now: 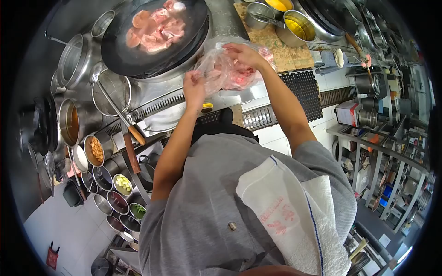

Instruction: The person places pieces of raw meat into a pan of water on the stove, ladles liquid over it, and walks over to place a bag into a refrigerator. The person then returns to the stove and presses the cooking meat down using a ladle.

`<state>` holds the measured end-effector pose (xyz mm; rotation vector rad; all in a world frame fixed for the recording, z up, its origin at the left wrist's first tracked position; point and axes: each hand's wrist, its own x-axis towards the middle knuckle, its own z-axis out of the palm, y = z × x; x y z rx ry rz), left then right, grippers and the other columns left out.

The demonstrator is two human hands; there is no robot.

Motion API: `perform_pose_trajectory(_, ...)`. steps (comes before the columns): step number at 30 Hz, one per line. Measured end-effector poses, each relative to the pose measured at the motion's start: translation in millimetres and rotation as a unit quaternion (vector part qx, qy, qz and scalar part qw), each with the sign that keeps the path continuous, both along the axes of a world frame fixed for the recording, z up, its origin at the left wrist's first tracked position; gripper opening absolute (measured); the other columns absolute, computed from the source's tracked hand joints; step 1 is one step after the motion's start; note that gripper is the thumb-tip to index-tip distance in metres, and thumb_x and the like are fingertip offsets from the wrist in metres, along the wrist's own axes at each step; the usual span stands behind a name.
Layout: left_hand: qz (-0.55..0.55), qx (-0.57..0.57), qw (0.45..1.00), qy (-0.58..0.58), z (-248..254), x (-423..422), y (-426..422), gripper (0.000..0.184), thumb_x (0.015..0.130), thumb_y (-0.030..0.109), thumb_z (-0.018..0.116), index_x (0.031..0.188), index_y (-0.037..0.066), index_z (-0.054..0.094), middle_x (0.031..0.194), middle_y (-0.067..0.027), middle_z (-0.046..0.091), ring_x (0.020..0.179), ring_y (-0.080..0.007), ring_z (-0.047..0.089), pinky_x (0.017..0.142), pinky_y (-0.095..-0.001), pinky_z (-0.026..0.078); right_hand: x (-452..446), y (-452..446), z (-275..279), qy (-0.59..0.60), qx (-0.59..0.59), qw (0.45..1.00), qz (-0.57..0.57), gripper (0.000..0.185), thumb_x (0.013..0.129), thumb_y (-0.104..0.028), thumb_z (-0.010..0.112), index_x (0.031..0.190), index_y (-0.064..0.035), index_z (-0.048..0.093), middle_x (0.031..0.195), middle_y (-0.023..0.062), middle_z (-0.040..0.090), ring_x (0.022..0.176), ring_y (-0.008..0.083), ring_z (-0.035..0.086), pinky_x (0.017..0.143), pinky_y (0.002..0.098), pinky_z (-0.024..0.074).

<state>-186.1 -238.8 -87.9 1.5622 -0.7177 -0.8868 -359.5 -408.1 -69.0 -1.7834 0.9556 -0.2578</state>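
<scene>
A clear plastic bag (225,76) of raw pink meat is between my hands, at the edge of the stove beside a big black wok (115,50). My left hand (194,86) is closed on the bag's left side, fingers curled in the plastic. Over the top of the bag, my right hand (245,54) pinches the gathered film. Several pieces of raw meat (159,27) lie in the wok, just beyond and left of the bag. The bag's underside is hidden.
Pots with yellow liquid (299,30) stand on a cardboard sheet (290,57) at upper right. A round strainer (110,92) and wooden-handled tools (130,152) lie left. Several ingredient bowls (123,184) sit lower left. A metal rack (382,152) stands right.
</scene>
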Motion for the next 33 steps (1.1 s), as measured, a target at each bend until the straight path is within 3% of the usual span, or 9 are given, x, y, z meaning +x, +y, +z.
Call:
perform_pose_trajectory(4, -0.099, 0.015, 0.994, -0.034, 3, -8, -22, 0.029, 0.082, 0.017, 0.056, 0.107, 0.002, 0.056, 0.094, -0.0100, 0.056, 0.088, -0.0208, 0.053, 0.080, -0.0308, 0.042, 16, 42, 52, -0.001, 0.180, 0.982, -0.055, 0.068, 0.082, -0.036, 0.067, 0.138, -0.0118, 0.037, 0.131, 0.0150, 0.047, 0.114, 0.0237, 0.048, 0.091, 0.0371, 0.0426)
perform_pose_trajectory(8, -0.158, -0.027, 0.986, 0.044, 17, -27, -50, 0.045, 0.092, 0.037, 0.045, 0.113, -0.002, 0.056, 0.112, -0.0164, 0.055, 0.102, -0.0232, 0.055, 0.088, -0.0337, 0.043, 0, 53, 36, -0.100, 0.095, 0.990, -0.028, 0.080, 0.077, -0.038, 0.071, 0.139, -0.0045, 0.033, 0.131, 0.0170, 0.048, 0.117, 0.0229, 0.049, 0.092, 0.0351, 0.0418)
perform_pose_trajectory(10, -0.202, -0.030, 0.968, 0.143, 39, -46, -54, 0.052, 0.094, 0.042, 0.040, 0.114, -0.003, 0.055, 0.118, -0.0183, 0.053, 0.104, -0.0231, 0.056, 0.089, -0.0333, 0.044, -11, 73, 37, -0.045, -0.086, 0.994, -0.042, 0.072, 0.076, -0.019, 0.071, 0.137, -0.0062, 0.036, 0.127, 0.0159, 0.048, 0.116, 0.0229, 0.047, 0.096, 0.0358, 0.0400)
perform_pose_trajectory(15, -0.341, -0.095, 0.931, 0.088, 63, -89, -44, 0.040, 0.092, 0.033, 0.054, 0.104, -0.005, 0.061, 0.112, -0.0151, 0.058, 0.092, -0.0199, 0.060, 0.083, -0.0299, 0.047, -78, 124, 50, -0.082, -0.060, 0.943, -0.315, 0.056, 0.076, -0.001, 0.062, 0.128, 0.0015, 0.042, 0.113, 0.0123, 0.058, 0.100, 0.0194, 0.057, 0.087, 0.0307, 0.0467)
perform_pose_trajectory(17, -0.363, -0.091, 0.927, 0.011, 56, -81, -57, 0.031, 0.088, 0.025, 0.061, 0.098, -0.003, 0.064, 0.113, -0.0170, 0.058, 0.094, -0.0232, 0.058, 0.085, -0.0335, 0.047, -128, 150, 29, -0.119, -0.050, 0.910, -0.394, 0.045, 0.079, 0.004, 0.055, 0.122, 0.0026, 0.046, 0.107, 0.0099, 0.060, 0.093, 0.0169, 0.060, 0.083, 0.0282, 0.0479)
perform_pose_trajectory(20, -0.264, -0.058, 0.831, -0.485, 49, -64, -86, 0.052, 0.073, 0.013, 0.064, 0.122, 0.002, 0.053, 0.117, -0.0216, 0.053, 0.098, -0.0346, 0.055, 0.092, -0.0413, 0.042, -203, 204, 22, -0.165, -0.032, 0.853, -0.494, 0.036, 0.079, 0.003, 0.054, 0.115, 0.0017, 0.050, 0.100, 0.0099, 0.062, 0.087, 0.0157, 0.060, 0.078, 0.0285, 0.0485)
perform_pose_trajectory(24, -0.247, -0.027, 0.714, -0.654, -3, -49, -145, 0.060, 0.073, 0.015, 0.060, 0.130, 0.006, 0.045, 0.117, -0.0223, 0.055, 0.105, -0.0370, 0.053, 0.098, -0.0414, 0.036, -278, 271, 0, -0.163, 0.019, 0.776, -0.609, 0.029, 0.082, -0.002, 0.056, 0.111, 0.0016, 0.052, 0.093, 0.0107, 0.063, 0.082, 0.0167, 0.061, 0.074, 0.0294, 0.0493)
perform_pose_trajectory(26, -0.357, 0.228, 0.656, -0.624, -12, -53, -171, 0.056, 0.075, 0.019, 0.057, 0.128, 0.004, 0.047, 0.123, -0.0220, 0.053, 0.112, -0.0374, 0.052, 0.094, -0.0420, 0.040, -310, 301, -5, -0.152, 0.031, 0.766, -0.625, 0.028, 0.082, -0.001, 0.054, 0.111, 0.0021, 0.052, 0.094, 0.0113, 0.063, 0.082, 0.0179, 0.061, 0.074, 0.0303, 0.0497)
perform_pose_trajectory(33, -0.335, 0.119, 0.849, -0.390, 73, -53, -228, 0.021, 0.070, 0.010, 0.057, 0.080, -0.004, 0.069, 0.070, -0.0143, 0.065, 0.064, -0.0214, 0.059, 0.060, -0.0345, 0.045, -402, 374, -48, -0.213, 0.088, 0.698, -0.678, 0.031, 0.080, 0.006, 0.045, 0.111, 0.0037, 0.049, 0.096, 0.0137, 0.064, 0.084, 0.0220, 0.063, 0.076, 0.0335, 0.0517)
